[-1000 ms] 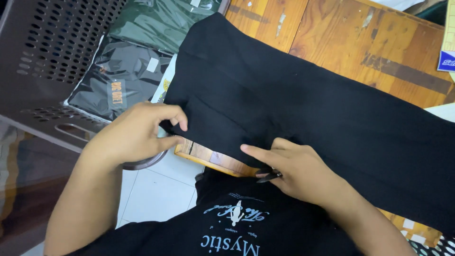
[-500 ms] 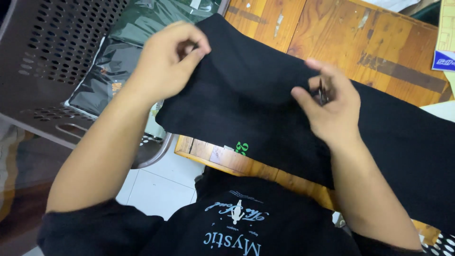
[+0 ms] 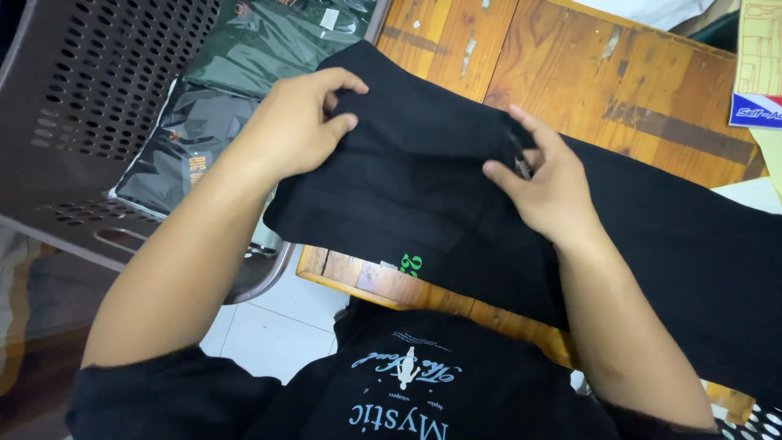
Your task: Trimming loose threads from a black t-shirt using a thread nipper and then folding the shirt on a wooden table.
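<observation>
A black garment point(image 3: 423, 204) with a small green print near its front edge lies across the wooden table point(image 3: 570, 73). Its near edge is folded up and away from me. My left hand point(image 3: 297, 122) pinches the folded edge at the garment's far left corner. My right hand point(image 3: 542, 183) presses on the fold further right, fingers spread on the cloth, with a thin dark object under the fingertips that I cannot make out.
A brown perforated plastic chair point(image 3: 90, 114) stands at the left with dark bagged garments point(image 3: 195, 138) on its seat. White floor tiles point(image 3: 261, 326) show below the table's front edge. A printed cardboard piece point(image 3: 757, 73) lies at the far right.
Both hands went from the table's front edge up and away, folding the garment's near edge over. The wooden edge and the green print came into view.
</observation>
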